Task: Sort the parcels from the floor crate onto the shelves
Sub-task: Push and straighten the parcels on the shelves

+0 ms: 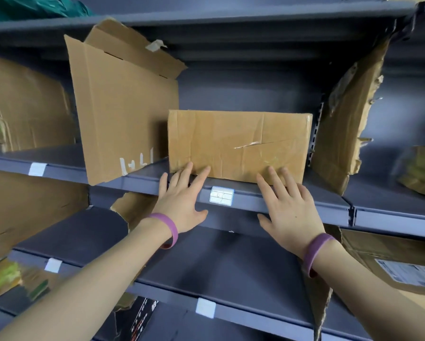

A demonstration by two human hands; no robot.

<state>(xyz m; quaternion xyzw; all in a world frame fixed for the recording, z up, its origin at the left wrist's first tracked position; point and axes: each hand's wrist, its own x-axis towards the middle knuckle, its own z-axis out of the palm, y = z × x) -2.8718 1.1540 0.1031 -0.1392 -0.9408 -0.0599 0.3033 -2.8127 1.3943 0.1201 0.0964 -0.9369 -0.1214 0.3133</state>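
Grey shelf (268,200), handwritten label (221,196) illegible

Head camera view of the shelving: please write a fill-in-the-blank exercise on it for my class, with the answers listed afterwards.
The parcel on the grey shelf is made of ____. The left hand and the right hand touch its front with ____ fingers. The wristband on each wrist is ____. The white label lies ____ the two hands.
Missing words: cardboard; straight; purple; between.
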